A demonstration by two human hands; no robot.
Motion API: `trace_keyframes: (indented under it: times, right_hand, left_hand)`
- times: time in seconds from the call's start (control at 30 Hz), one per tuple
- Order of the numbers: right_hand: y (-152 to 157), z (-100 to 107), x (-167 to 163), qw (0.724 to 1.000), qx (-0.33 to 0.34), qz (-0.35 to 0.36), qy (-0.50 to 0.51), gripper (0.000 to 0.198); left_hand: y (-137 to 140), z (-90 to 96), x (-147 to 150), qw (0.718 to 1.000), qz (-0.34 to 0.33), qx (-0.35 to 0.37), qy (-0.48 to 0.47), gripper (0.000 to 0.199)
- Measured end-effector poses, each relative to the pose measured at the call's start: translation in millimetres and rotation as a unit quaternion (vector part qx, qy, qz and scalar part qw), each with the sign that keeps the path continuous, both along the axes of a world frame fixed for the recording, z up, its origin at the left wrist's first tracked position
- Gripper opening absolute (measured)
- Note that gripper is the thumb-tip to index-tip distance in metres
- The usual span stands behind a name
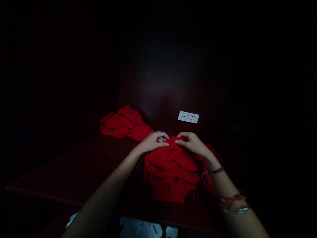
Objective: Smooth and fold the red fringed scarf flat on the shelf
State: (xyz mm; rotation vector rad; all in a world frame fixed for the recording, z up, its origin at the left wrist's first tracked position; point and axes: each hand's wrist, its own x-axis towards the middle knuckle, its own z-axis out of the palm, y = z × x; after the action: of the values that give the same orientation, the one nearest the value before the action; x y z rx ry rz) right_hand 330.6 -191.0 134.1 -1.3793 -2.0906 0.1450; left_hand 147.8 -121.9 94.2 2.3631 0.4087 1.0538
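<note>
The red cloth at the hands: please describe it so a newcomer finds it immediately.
On the dark table, near the front edge, lies the nearer red cloth. The left hand and right hand touch its far end; the other red cloth lies farther left.

Before you on the worktop (74, 168) lies the near cloth (173, 167). The far cloth (123, 124) sits farther back, on your left; a socket plate (188, 117) is behind, rightward.

Two hands (151, 142) (194, 144), two red cloth heaps (121, 124) (173, 165), one socket (188, 117) and one table (74, 172) show.
</note>
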Motion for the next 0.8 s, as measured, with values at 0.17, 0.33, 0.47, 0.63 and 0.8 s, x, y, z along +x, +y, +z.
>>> trace_keyframes:
  times: [0.17,0.33,0.47,0.63,0.8]
  right_hand:
    - [-2,-2,7,0.99,-0.05,0.07,0.113,0.019]
    - [-7,2,-4,0.972,-0.104,0.107,0.18,0.021]
    - [-1,4,-1,0.988,-0.039,0.039,0.147,0.02]
    - [13,-5,15,0.975,0.077,-0.051,0.201,0.015]
    - [9,-15,24,0.927,0.102,-0.039,0.359,0.019]
  left_hand:
    - [-1,-0.5,1,0.999,-0.018,0.008,0.027,0.015]
    - [0,0.9,1,1.0,0.022,0.002,0.004,0.017]
    - [1,1.2,-3,0.999,0.022,-0.023,0.021,0.021]
    - [2,-0.8,-5,0.991,-0.05,-0.069,0.102,0.025]
    - [9,-4.8,-4,0.981,0.113,0.019,0.159,0.014]
